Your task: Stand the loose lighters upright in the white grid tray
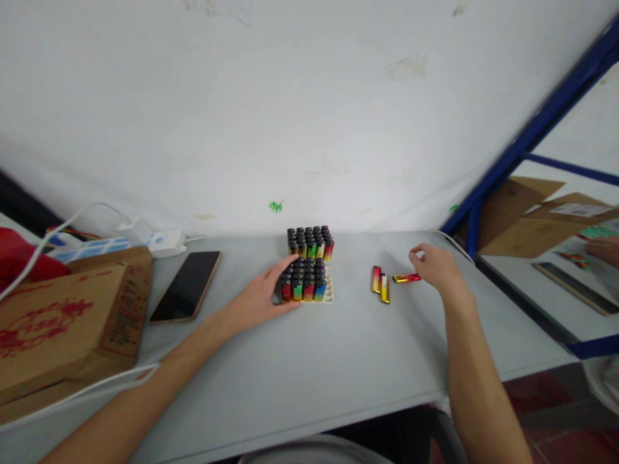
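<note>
My left hand (264, 295) grips the left side of a white tray (329, 294) of upright lighters (302, 283) with black tops and coloured bodies. Its forefinger reaches along the back and its thumb lies at the front corner. Bare tray slots show at the right edge. On the right, my right hand (435, 267) is curled, its fingers drawn together beside the end of a red and gold lighter (405, 279) lying flat. Whether anything is in those fingers is hidden. A red lighter (376, 279) and a yellow lighter (385, 289) lie just left of it.
Behind the tray, another block of upright lighters (310, 241) stands near the wall. A phone (186, 287), a cardboard box (68, 328) and a white power strip (164, 243) are at left. A blue metal frame (476, 222) rises at right; another person's hand (604, 249) shows beyond it.
</note>
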Tool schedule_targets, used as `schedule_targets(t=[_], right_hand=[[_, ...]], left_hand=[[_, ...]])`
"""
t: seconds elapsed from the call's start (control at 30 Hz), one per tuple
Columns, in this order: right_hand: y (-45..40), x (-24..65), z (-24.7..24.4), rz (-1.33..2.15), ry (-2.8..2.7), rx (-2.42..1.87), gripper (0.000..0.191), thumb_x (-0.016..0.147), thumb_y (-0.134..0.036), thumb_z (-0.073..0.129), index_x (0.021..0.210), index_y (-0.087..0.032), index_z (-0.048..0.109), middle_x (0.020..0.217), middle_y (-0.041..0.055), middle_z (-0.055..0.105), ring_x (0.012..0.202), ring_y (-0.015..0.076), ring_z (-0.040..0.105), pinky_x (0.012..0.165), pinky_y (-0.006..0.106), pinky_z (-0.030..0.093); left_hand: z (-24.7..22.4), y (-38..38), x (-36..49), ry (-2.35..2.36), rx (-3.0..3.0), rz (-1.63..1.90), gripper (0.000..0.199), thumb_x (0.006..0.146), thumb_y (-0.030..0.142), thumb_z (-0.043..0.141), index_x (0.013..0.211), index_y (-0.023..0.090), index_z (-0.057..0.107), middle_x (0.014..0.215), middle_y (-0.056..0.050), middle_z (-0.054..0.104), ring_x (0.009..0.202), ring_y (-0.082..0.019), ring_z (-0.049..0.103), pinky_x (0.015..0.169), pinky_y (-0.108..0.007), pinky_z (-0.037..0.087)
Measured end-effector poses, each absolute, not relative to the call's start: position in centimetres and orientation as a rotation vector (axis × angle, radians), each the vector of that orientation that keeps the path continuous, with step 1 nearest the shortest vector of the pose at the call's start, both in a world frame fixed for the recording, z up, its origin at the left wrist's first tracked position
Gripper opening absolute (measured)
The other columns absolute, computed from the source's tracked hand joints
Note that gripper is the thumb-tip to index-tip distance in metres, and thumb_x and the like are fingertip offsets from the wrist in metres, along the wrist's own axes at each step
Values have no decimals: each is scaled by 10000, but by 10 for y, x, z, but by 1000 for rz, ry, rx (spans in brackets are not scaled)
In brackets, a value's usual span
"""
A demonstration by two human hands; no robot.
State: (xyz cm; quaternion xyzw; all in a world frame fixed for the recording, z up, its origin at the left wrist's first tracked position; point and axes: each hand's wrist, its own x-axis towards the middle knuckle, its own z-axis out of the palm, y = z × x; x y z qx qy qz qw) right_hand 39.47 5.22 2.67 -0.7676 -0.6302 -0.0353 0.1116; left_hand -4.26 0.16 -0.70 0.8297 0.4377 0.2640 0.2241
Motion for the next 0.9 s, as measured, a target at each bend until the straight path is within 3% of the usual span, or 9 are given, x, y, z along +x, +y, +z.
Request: schedule_targets(t=[0.13, 0.3, 0.43, 0.53, 0.6, 0.77, 0.9], right_hand=[[52, 401, 23, 44, -1877, -2350, 281, 989, -374, 606, 1112, -198, 788, 916, 110, 815, 910, 287, 757, 764, 352, 507], [53, 396, 22, 219, -1872, -2380, 432, 922, -546, 700, 1158, -194, 787, 1048, 128, 822, 964, 310, 761, 771, 372, 536], [49, 408, 24, 256, -2012, -2290, 318, 884, -323, 730, 1157, -180, 809, 1163, 148, 811, 1046, 299, 762, 870, 371, 564], [47, 421, 26, 320, -2164, -2141, 387, 797, -133, 707, 1159, -204, 824, 1242, 122, 797, 1129, 287, 746, 953, 349, 555], [47, 424, 27, 384, -2213, -2112, 384, 771, -134, 730, 1130, -223, 833, 1184, 95, 812, 1083, 280, 756, 912, 331, 558], [53, 413, 22, 403, -2151, -2192, 114, 834, -315, 776, 844, -205, 806, 890, 93, 815, 826, 257, 750, 667, 308, 501], [57, 399, 16, 304, -1927, -2113, 175, 940, -370, 699, 966, -197, 713, 850, 98, 812, 758, 238, 730, 630, 303, 459]], left_hand=[[-8, 3, -43, 1206, 2299, 741, 943, 930, 497, 762, 1686, 259, 251, 1700, -125, 450, 1498, -350, 535, 1275, -498, 412], [-9, 3, -44, 1188, 2308, 735, 938, 934, 479, 767, 1684, 267, 247, 1699, -119, 451, 1494, -338, 540, 1277, -480, 408], [-7, 2, -43, 1192, 2302, 733, 932, 937, 467, 764, 1680, 257, 243, 1708, -126, 434, 1501, -335, 530, 1284, -480, 396], [-6, 1, -43, 1202, 2288, 725, 942, 928, 466, 770, 1680, 263, 240, 1705, -124, 437, 1505, -339, 524, 1281, -489, 400], [-6, 2, -42, 1205, 2282, 722, 948, 924, 465, 773, 1680, 262, 237, 1705, -126, 437, 1506, -341, 522, 1281, -495, 400], [-8, 3, -43, 1196, 2289, 733, 954, 928, 474, 767, 1684, 241, 235, 1708, -145, 429, 1513, -354, 510, 1287, -522, 386], [-9, 3, -44, 1197, 2297, 737, 950, 926, 493, 767, 1684, 260, 243, 1691, -133, 459, 1490, -354, 539, 1275, -525, 408]])
